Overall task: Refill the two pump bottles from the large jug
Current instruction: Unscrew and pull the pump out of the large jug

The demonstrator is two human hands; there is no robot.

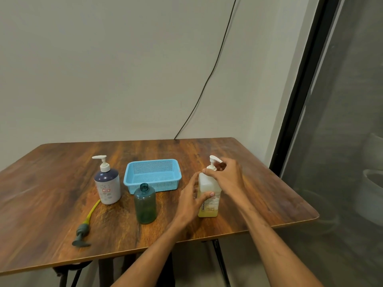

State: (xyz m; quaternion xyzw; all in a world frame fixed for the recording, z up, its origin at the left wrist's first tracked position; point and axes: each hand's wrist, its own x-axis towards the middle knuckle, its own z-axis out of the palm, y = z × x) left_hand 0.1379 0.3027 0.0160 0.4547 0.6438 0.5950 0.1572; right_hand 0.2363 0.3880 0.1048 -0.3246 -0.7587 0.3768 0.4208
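- Both your forearms come in from the lower edge and angle up and to the right, meeting over the right half of the tabletop (51,204).
- Nearest you on the left, a detached grey pump (83,232) lies on its side. Its yellow-green dip tube points away towards the far bottle.
- Your left hand (191,200) is turned thumb-up against the left side of the large jug (208,208). The thumb lies across the front of the label and the fingers (194,180) wrap round the far side, so the hand grasps the jug's body.
- The jug stands upright right of centre, with yellowish liquid in its lower part and its white pump head on top.
- The teal bottle (145,206) stands upright just left of your left hand and apart from it. Its neck is open, with no pump fitted.
- Your right hand (227,179) reaches over from the right with the wrist raised. Its fingers curl round the jug's neck at the collar, just under the pump head, grasping it.
- Farther left, the navy-and-white pump bottle (107,185) stands upright with its white pump on.
- The blue basket (157,186) sits behind the teal bottle, between the two pumped containers.
- Beyond the tabletop, a dark cable (209,79) runs up the pale wall.
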